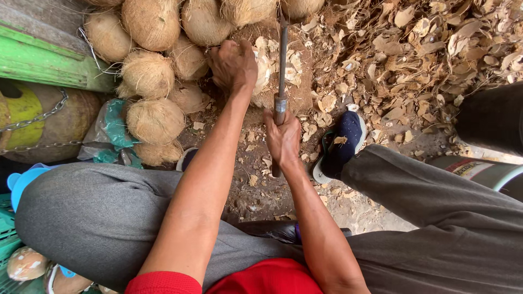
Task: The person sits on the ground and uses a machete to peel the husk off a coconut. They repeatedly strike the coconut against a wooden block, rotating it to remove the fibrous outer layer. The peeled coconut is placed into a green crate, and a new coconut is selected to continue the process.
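My left hand (pixel 233 65) lies palm down over a coconut (pixel 268 73) on the ground in front of me, fingers curled over its top and near side so that most of the nut is hidden under them. What shows of it is to the right of my knuckles: a pale, chipped patch where the husk is cut back, with the rest of the brown fibre below it. My fingers press on the nut rather than close round it.

My right hand (pixel 283 139) is shut in a fist round the handle of a long chopping blade (pixel 282 60). The handle runs down through my palm and its butt shows just under my little finger. The blade goes straight up from my fist, past a metal collar, and stands just to the right of the held coconut, very close to the pale patch; whether the edge touches the nut I cannot tell.

I count one blade and one coconut under my hand. Beyond and to the left of it lies a heap of husked coconuts (pixel 150 73); I can make out about eleven, some cut off by the top edge. To the right the ground is covered with dry husk chips (pixel 425 49), far too many to count. One dark shoe (pixel 343 142) shows on my right foot, just right of my fist, and a green plank (pixel 43 62) lies at the far left.
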